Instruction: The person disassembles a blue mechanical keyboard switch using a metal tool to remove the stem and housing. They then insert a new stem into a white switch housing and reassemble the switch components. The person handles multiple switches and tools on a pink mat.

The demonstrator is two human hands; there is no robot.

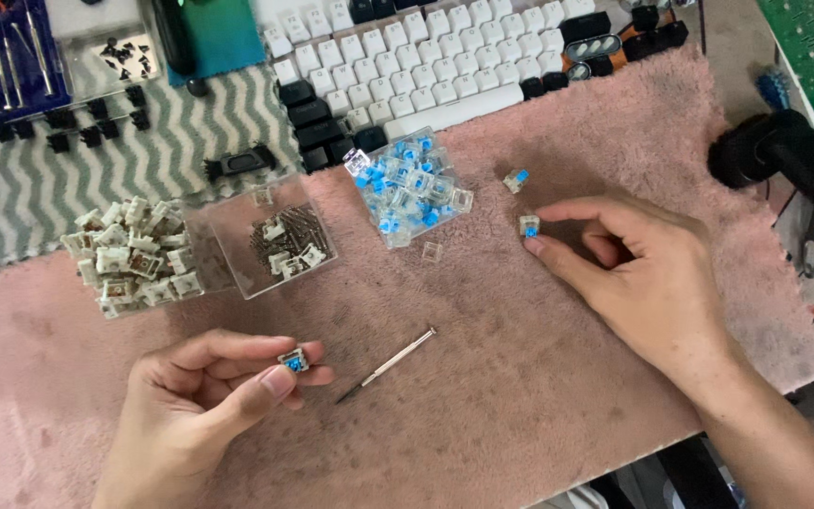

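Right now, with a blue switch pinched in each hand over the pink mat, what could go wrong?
1. The left hand grips its blue switch only by fingertips; it could slip and drop onto the fluffy pink mat.
2. The small screwdriver lies loose beside that hand and might get knocked or rolled.
3. The right hand, pinching a switch, sits near a loose switch and a clear cover; a sweep could scatter them.
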